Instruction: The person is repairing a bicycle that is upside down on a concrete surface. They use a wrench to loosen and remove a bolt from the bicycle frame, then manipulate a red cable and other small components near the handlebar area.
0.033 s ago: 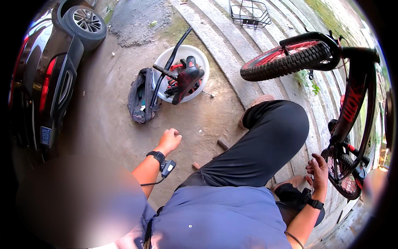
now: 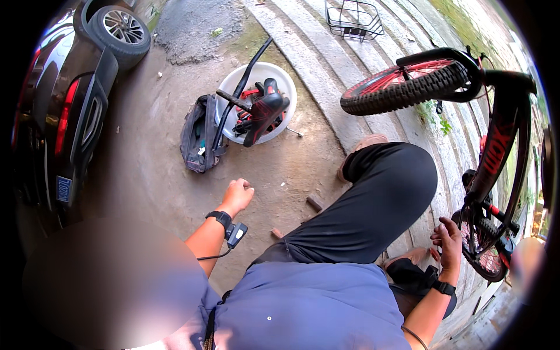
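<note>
While left hand (image 2: 236, 196) curls, grip pressed together, right hand (image 2: 448, 240) hangs near bicycle (image 2: 494, 153), grip loosely spread.

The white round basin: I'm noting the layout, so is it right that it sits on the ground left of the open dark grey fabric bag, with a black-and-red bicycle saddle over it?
Not quite: the head view shows the basin to the right of the bag, not the left. The basin does sit on the ground, with the saddle over it.
</note>
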{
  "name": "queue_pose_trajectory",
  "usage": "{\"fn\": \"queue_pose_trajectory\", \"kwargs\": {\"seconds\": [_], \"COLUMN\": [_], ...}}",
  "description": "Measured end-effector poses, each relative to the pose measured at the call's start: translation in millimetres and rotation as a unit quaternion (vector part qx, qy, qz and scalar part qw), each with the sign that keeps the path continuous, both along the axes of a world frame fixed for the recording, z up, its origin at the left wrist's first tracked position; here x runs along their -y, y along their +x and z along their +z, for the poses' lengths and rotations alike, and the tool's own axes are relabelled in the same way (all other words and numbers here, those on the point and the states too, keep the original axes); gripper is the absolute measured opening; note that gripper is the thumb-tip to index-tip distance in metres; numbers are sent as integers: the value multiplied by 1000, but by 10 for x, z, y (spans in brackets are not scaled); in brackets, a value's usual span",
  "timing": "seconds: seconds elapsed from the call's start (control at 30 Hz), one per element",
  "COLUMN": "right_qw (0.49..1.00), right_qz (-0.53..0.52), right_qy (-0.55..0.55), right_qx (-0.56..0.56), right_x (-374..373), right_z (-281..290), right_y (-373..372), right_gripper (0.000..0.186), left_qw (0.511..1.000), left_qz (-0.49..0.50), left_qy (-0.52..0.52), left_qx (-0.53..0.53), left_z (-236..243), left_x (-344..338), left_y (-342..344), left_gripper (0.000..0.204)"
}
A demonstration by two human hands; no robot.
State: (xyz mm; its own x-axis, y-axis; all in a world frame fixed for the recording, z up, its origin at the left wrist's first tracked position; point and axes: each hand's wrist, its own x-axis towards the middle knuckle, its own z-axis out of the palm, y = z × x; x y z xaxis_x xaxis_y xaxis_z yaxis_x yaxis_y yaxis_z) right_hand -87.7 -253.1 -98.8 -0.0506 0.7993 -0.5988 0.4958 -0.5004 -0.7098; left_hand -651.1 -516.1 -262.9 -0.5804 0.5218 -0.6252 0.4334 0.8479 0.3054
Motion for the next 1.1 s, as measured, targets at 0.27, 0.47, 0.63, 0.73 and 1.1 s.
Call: {"fn": "queue_pose_trajectory", "kwargs": {"seconds": [0.27,0.47,0.63,0.73,1.1], "right_qw": [999,999,999,998,996], "right_qz": [-9,-6,-18,-23,-47], "right_qy": [1,4,12,26,37], "right_qx": [38,49,45,60,70], "right_x": [59,78,69,108,230], "right_z": [242,408,523,627,820], "right_y": [-242,-342,-368,-421,-472], "right_gripper": [35,33,34,35,38], "left_qw": [994,987,985,984,987], "left_qz": [74,107,126,123,116], "left_qy": [-36,-75,-83,-99,-92], "left_qx": [-78,-96,-83,-78,-60], "left_z": [-131,-168,-226,-250,-521], "left_x": [255,237,208,164,188], "left_y": [-600,-918,-1070,-1125,-1442], "left_gripper": [60,68,73,75,71]}}
